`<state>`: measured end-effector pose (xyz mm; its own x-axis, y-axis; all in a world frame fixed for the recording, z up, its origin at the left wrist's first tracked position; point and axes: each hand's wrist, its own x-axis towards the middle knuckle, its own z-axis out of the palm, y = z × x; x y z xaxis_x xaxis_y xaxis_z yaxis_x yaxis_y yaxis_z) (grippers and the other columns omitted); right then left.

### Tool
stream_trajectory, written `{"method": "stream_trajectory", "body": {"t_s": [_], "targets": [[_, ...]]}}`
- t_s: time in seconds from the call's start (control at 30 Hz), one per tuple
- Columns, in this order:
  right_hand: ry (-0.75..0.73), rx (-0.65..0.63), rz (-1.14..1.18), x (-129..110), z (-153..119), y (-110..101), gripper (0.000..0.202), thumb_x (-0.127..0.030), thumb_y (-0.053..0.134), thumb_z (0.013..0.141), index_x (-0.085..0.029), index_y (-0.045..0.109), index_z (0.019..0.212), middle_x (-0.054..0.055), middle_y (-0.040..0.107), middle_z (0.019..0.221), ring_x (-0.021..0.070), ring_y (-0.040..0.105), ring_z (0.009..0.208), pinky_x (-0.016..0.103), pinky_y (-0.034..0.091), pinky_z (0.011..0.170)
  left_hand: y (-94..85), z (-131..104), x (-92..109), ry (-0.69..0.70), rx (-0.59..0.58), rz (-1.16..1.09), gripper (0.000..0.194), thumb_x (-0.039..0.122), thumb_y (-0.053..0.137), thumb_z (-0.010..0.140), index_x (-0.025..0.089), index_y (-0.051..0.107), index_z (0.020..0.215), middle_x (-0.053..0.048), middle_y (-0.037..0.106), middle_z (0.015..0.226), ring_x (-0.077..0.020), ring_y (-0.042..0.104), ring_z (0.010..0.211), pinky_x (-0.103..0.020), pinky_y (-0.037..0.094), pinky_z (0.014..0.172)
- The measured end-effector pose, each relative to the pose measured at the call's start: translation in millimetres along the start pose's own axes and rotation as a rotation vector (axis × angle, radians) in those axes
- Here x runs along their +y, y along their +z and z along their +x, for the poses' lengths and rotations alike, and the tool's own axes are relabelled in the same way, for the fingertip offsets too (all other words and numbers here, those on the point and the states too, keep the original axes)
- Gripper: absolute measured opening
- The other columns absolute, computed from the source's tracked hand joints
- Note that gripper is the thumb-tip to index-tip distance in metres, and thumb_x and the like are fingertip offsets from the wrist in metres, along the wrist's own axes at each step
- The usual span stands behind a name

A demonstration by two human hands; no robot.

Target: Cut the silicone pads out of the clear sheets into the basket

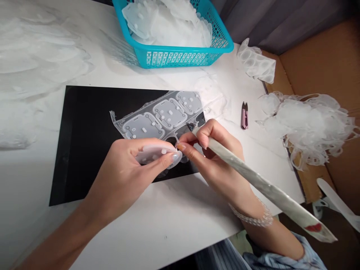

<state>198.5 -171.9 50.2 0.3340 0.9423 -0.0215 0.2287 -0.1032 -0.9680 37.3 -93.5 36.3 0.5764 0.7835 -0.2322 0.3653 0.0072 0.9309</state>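
Observation:
My left hand (126,176) is closed on a thin, translucent silicone piece (152,152) with small white nubs, pinched between thumb and fingers. Meeting it at the piece's right edge, my right hand (213,153) pinches thumb and index fingertip together there. A long tool with a pale, wrapped-looking handle (253,176) and a dark pointed tip (191,126) is also held in the right hand; its exact kind is unclear. Beneath both hands, a translucent moulded silicone sheet (168,112) with several rounded panels lies on a black mat (84,123). My fingers partly hide the sheet's lower part.
A turquoise basket (180,56) of translucent pieces stands at the back. Thread snips (244,116) lie to the right, near a heap of translucent scraps (312,123) at a cardboard box (332,63). More translucent sheets (36,67) spread across the left of the white table (135,232).

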Motion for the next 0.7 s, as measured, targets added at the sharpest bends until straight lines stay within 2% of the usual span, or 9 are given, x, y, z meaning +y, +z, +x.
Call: {"method": "stream_trajectory", "body": {"t_s": [0.1, 0.23, 0.3, 0.47, 0.57, 0.7], "targets": [[-0.018, 0.001, 0.004, -1.0, 0.4, -1.5, 0.035, -0.013, 0.067, 0.088, -0.023, 0.036, 0.074, -0.003, 0.068, 0.078, 0.0113, 0.061, 0.069, 0.026, 0.049, 0.064, -1.2, -1.3, -0.6, 0.027, -0.021, -0.035, 0.012, 0.038, 0.073, 0.083, 0.028, 0.080, 0.082, 0.006, 0.077, 0.075, -0.0082, 0.069, 0.062, -0.010, 0.049, 0.051], [-0.079, 0.151, -0.077, 2.7, 5.8, -6.3, 0.037, -0.014, 0.069, 0.086, -0.023, 0.036, 0.072, -0.003, 0.066, 0.076, 0.0122, 0.063, 0.071, 0.027, 0.050, 0.067, -2.0, -3.7, 0.5, 0.061, -0.127, -0.115, 0.010, 0.035, 0.072, 0.085, 0.031, 0.078, 0.078, 0.010, 0.077, 0.074, -0.0044, 0.071, 0.067, -0.003, 0.050, 0.061], [-0.081, 0.193, -0.102, 4.6, 9.0, -9.3, 0.036, -0.014, 0.069, 0.085, -0.023, 0.037, 0.072, -0.003, 0.066, 0.076, 0.0128, 0.063, 0.071, 0.028, 0.049, 0.067, -1.9, -4.6, 1.7, 0.076, -0.143, -0.137, 0.010, 0.036, 0.073, 0.084, 0.033, 0.078, 0.076, 0.011, 0.078, 0.075, -0.0038, 0.072, 0.068, -0.001, 0.050, 0.062], [-0.051, 0.107, -0.183, 5.4, 13.4, -18.0, 0.036, -0.012, 0.068, 0.084, -0.022, 0.037, 0.070, -0.003, 0.067, 0.074, 0.0131, 0.062, 0.068, 0.027, 0.048, 0.065, -1.7, -4.7, 2.8, 0.102, -0.079, -0.135, 0.004, 0.037, 0.075, 0.082, 0.039, 0.078, 0.081, 0.013, 0.078, 0.073, -0.0056, 0.073, 0.063, -0.002, 0.051, 0.054], [-0.036, 0.036, -0.294, 4.2, 13.0, -24.4, 0.036, -0.014, 0.069, 0.084, -0.022, 0.038, 0.067, -0.004, 0.063, 0.067, 0.0145, 0.063, 0.067, 0.026, 0.045, 0.059, -2.0, -5.3, 3.1, 0.125, -0.047, -0.113, 0.008, 0.035, 0.076, 0.082, 0.043, 0.077, 0.085, 0.015, 0.078, 0.074, -0.0061, 0.073, 0.061, -0.003, 0.051, 0.050], [-0.087, 0.062, -0.260, -4.9, 6.8, -32.2, 0.036, -0.021, 0.071, 0.087, -0.022, 0.040, 0.069, -0.001, 0.066, 0.076, 0.0204, 0.070, 0.087, 0.028, 0.050, 0.067, -2.1, -7.1, 4.4, 0.155, -0.008, -0.039, 0.008, 0.037, 0.076, 0.081, 0.044, 0.075, 0.085, 0.016, 0.077, 0.073, -0.0076, 0.072, 0.056, -0.006, 0.047, 0.040]]}}
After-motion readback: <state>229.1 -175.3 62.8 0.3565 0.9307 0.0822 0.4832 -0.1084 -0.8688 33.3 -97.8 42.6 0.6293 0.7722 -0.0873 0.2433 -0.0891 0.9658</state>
